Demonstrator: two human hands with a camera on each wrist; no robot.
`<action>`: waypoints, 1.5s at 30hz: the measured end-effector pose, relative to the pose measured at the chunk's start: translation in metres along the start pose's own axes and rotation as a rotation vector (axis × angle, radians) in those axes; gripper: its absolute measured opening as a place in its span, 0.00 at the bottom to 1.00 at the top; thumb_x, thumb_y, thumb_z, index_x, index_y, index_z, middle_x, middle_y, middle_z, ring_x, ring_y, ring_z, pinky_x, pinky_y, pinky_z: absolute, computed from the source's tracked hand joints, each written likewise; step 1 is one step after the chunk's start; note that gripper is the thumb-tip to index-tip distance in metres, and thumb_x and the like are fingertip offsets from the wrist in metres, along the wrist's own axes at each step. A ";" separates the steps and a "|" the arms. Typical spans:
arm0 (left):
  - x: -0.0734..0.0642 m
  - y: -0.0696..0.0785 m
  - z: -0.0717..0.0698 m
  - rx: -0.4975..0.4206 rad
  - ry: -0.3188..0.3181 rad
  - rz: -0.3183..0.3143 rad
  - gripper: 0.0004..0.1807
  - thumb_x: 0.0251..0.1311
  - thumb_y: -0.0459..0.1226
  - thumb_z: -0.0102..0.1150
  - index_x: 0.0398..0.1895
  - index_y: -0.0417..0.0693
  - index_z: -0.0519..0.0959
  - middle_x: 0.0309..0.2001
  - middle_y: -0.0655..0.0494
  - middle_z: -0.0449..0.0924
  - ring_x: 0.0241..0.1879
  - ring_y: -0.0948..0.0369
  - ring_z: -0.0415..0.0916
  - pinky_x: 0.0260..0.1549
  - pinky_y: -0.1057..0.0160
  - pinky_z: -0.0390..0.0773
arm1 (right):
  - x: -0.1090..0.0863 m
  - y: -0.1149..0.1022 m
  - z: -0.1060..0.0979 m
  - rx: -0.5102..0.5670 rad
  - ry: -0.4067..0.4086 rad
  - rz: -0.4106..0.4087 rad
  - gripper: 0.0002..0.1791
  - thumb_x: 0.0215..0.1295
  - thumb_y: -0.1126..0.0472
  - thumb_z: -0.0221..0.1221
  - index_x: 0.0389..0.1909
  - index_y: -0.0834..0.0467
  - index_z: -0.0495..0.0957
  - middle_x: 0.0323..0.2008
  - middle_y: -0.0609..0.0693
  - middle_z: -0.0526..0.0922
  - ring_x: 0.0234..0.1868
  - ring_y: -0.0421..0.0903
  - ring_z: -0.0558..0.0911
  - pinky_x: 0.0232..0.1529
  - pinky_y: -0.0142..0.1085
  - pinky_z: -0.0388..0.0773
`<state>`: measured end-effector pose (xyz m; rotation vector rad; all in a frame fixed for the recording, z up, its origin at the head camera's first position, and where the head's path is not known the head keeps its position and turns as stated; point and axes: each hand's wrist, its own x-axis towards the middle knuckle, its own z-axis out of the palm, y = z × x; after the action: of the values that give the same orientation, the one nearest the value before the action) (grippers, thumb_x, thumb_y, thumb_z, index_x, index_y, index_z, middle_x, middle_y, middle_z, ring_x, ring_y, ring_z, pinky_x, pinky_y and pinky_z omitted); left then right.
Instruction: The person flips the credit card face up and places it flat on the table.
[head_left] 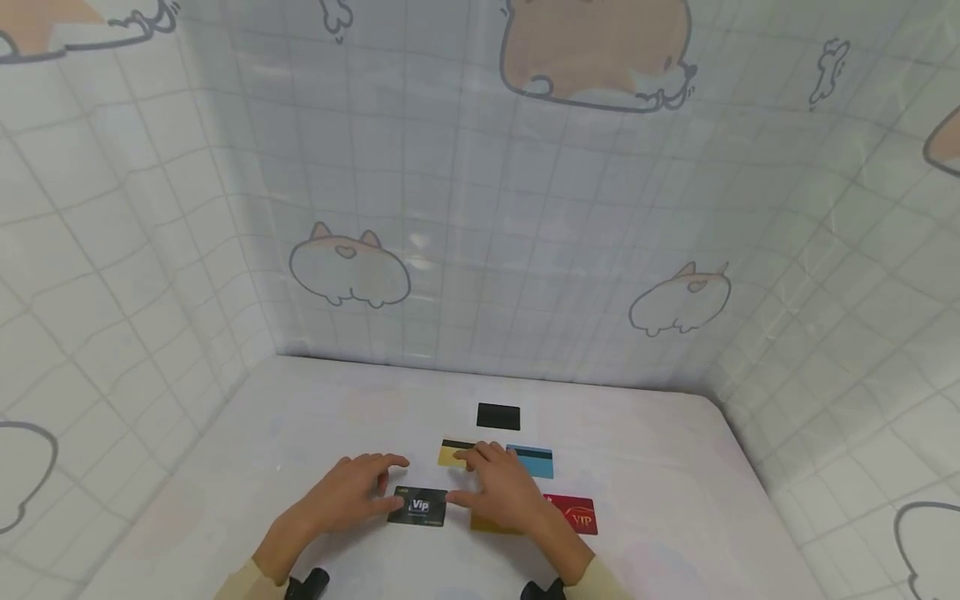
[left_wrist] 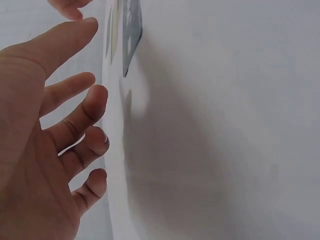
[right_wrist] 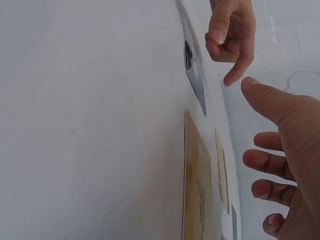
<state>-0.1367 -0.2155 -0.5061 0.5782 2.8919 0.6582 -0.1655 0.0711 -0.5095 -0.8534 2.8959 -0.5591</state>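
Note:
A black card (head_left: 417,506) printed "Vip" lies flat on the white surface between the two hands. My left hand (head_left: 354,490) hovers at its left edge, thumb near the card, fingers loosely bent and holding nothing. On the other side, my right hand (head_left: 506,493) has its thumb close to the card's right edge; its palm is empty too. Below the right hand lies a gold card (right_wrist: 197,180), partly covered by the hand in the head view. Its fingers overlap a yellow card (head_left: 448,456) with a dark stripe. Both wrist views show relaxed, spread fingers above the surface.
A red card (head_left: 577,514) marked "VIP" lies right of the right wrist, partly hidden. Farther back are a blue card (head_left: 536,462) with a dark stripe and a plain black card (head_left: 498,417). Grid-patterned sheet walls (head_left: 465,208) enclose the white tabletop (head_left: 660,467) at back and sides.

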 end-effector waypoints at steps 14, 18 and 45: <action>0.030 0.015 0.002 0.021 0.045 -0.032 0.30 0.56 0.55 0.71 0.62 0.62 0.77 0.34 0.68 0.73 0.37 0.66 0.67 0.44 0.53 0.68 | 0.003 0.026 -0.010 -0.016 0.089 0.061 0.35 0.60 0.31 0.62 0.64 0.45 0.76 0.44 0.40 0.76 0.47 0.40 0.73 0.52 0.45 0.73; 0.039 0.021 0.002 0.041 0.056 -0.024 0.29 0.56 0.53 0.71 0.61 0.61 0.78 0.36 0.65 0.75 0.38 0.65 0.69 0.46 0.52 0.70 | 0.007 0.032 -0.012 -0.029 0.107 0.080 0.34 0.59 0.32 0.64 0.61 0.47 0.78 0.45 0.42 0.76 0.46 0.41 0.73 0.49 0.44 0.73; 0.078 0.027 0.013 0.116 0.002 -0.022 0.35 0.52 0.55 0.75 0.63 0.57 0.78 0.59 0.58 0.75 0.59 0.53 0.71 0.60 0.45 0.69 | 0.016 0.048 -0.006 -0.105 0.071 0.103 0.38 0.53 0.34 0.70 0.62 0.49 0.79 0.55 0.46 0.78 0.55 0.49 0.74 0.50 0.48 0.71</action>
<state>-0.1965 -0.1569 -0.5084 0.5580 2.9492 0.4915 -0.2051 0.1019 -0.5208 -0.7047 3.0365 -0.4410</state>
